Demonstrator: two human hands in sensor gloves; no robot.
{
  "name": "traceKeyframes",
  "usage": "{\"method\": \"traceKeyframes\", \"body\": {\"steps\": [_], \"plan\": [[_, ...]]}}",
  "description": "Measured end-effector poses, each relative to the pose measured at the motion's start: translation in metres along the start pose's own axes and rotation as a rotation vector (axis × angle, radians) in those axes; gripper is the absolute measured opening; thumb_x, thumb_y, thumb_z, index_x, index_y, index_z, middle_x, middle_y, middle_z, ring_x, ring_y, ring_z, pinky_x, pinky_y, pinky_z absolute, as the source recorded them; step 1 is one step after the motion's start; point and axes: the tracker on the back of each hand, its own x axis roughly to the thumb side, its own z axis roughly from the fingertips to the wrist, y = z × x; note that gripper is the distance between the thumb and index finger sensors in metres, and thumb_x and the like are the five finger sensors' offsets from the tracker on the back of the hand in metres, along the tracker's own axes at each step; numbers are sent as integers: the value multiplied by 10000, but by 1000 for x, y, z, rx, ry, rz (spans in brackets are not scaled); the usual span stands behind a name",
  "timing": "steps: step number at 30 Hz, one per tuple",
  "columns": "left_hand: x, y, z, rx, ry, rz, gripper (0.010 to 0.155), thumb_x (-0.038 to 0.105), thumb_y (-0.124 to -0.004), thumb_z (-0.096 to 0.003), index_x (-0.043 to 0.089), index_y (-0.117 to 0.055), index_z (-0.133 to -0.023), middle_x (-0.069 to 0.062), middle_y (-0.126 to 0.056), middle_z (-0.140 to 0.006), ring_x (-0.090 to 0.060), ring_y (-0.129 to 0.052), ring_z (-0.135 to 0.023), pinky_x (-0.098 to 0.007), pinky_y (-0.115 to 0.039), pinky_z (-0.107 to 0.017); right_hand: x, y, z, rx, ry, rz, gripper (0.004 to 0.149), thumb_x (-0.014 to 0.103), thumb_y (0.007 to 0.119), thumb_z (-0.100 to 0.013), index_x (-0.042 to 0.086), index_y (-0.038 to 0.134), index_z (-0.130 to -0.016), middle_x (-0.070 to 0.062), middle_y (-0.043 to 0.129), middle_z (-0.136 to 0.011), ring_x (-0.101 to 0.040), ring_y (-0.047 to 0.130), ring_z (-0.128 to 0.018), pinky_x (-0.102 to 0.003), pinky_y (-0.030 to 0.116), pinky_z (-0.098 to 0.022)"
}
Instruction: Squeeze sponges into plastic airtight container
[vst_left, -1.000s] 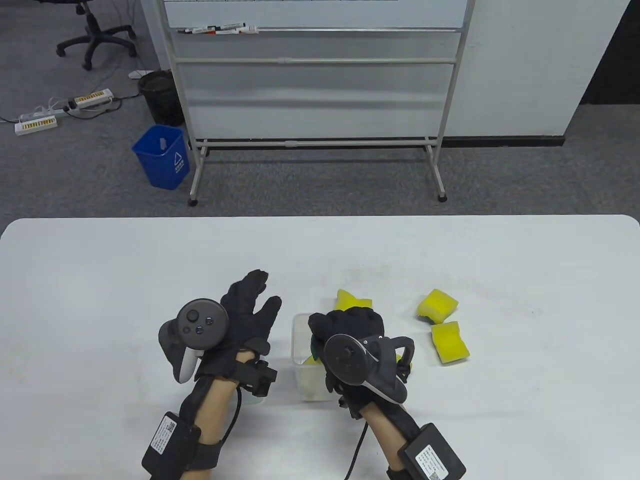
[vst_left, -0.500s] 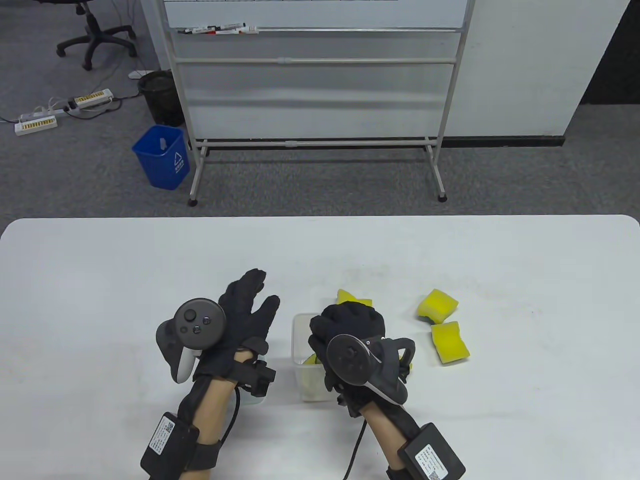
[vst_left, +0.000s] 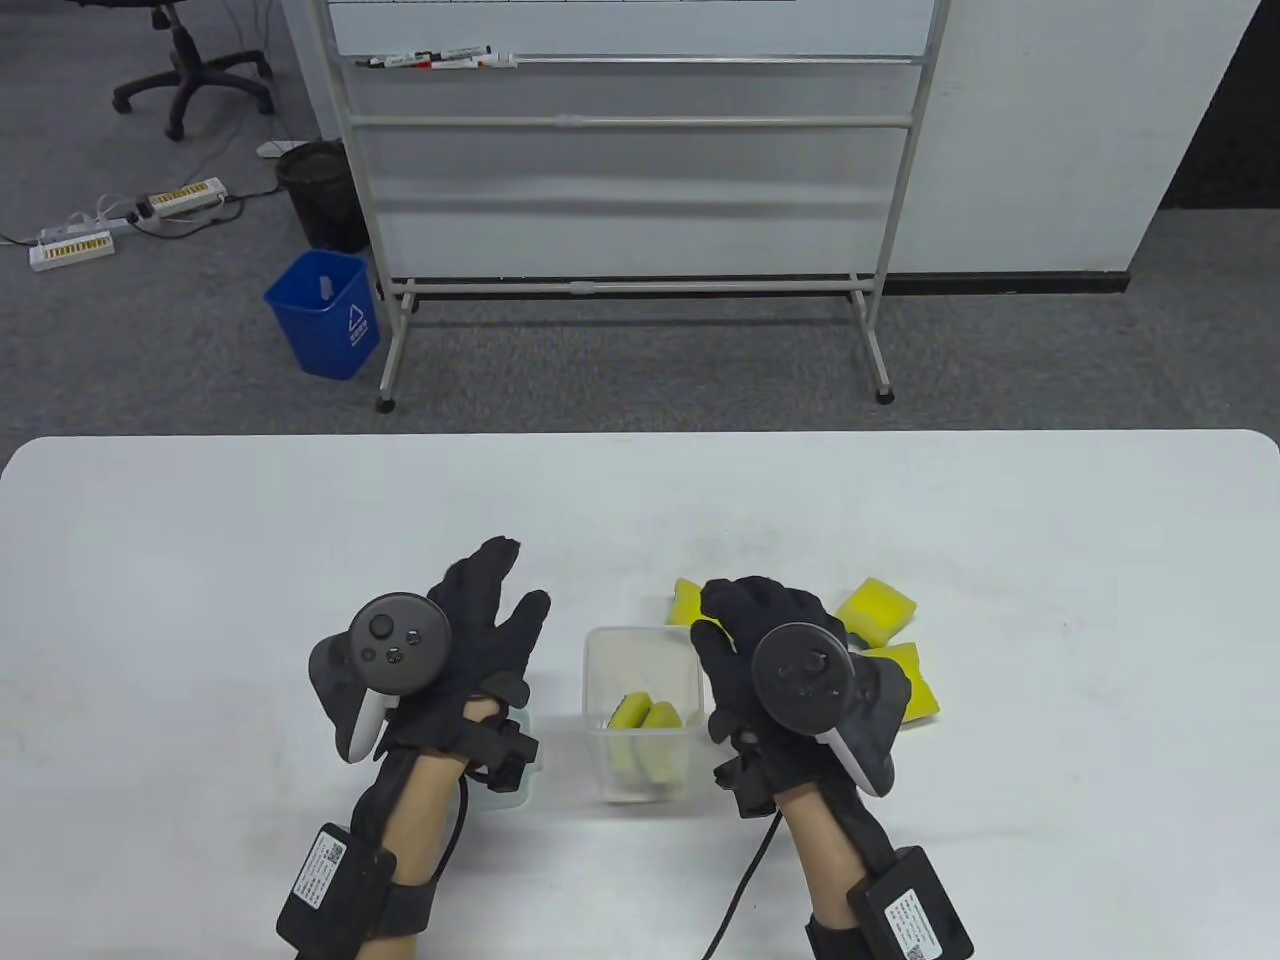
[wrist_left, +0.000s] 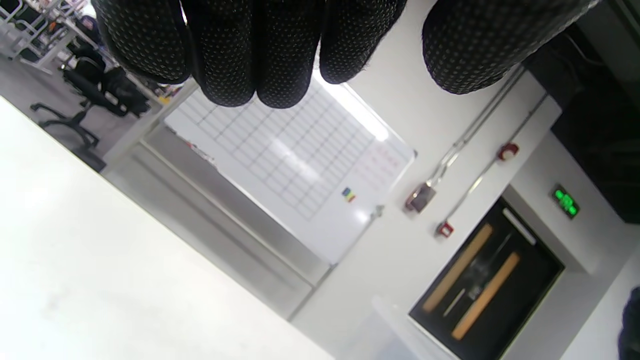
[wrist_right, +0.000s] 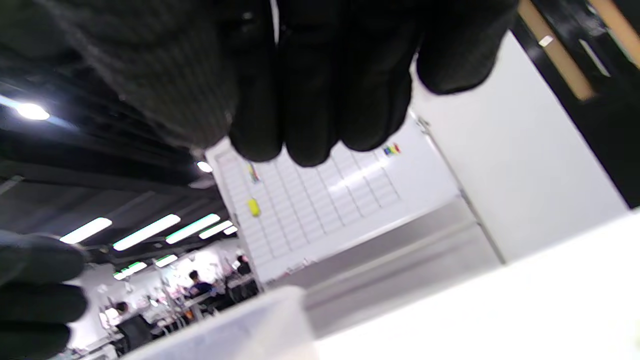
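Sponges (vst_left: 645, 717) yellow, squashed inside container (vst_left: 640, 645).

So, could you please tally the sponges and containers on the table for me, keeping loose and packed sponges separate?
Yellow sponges lying loose: 3
Yellow sponges inside the container: 2, as far as shows
Clear plastic airtight container: 1
Total: 6

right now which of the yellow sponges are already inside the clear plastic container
The yellow sponges lying at the bottom of the clear plastic container. The other three sponges sit on the white table outside it, around the right hand.
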Motion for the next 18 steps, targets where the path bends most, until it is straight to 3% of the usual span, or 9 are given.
{"method": "traceKeyframes", "body": {"steps": [5,8,13,18], "plan": [[-1,0,0,-6,9,-26,699,546,-740,-497,202,-562,-1079,-176,-681,-1108,-440,-707,-988,-611,-666,-698,-23,22,-13,257,159,163,518,445,898,-453,179,904,-898,-106,946,-890,-361,909,-814,-577,661,-675],[-1,1,-1,-14,15,-31,696,547,-737,-498,204,-564,-1078,-179,-676,-1110,-445,-703,-988,-614,-661,-698,-35,51,-19,454,242,295,520,459,894,-457,168,914,-888,-111,955,-873,-373,912,-803,-584,653,-677],[-2,1,-1,-21,23,-32,697,549,-736,-497,203,-566,-1078,-179,-674,-1111,-447,-700,-989,-616,-660,-698,-55,92,-20,627,308,413,589,466,896,-454,162,867,-958,-134,908,-943,-400,865,-867,-602,620,-694],[-2,1,-1,-26,26,-29,695,548,-735,-499,203,-567,-1079,-181,-672,-1112,-449,-698,-989,-618,-658,-698,-62,113,-17,701,322,480,682,480,917,-434,189,777,-1035,-147,810,-1041,-419,799,-941,-618,586,-711]]}}
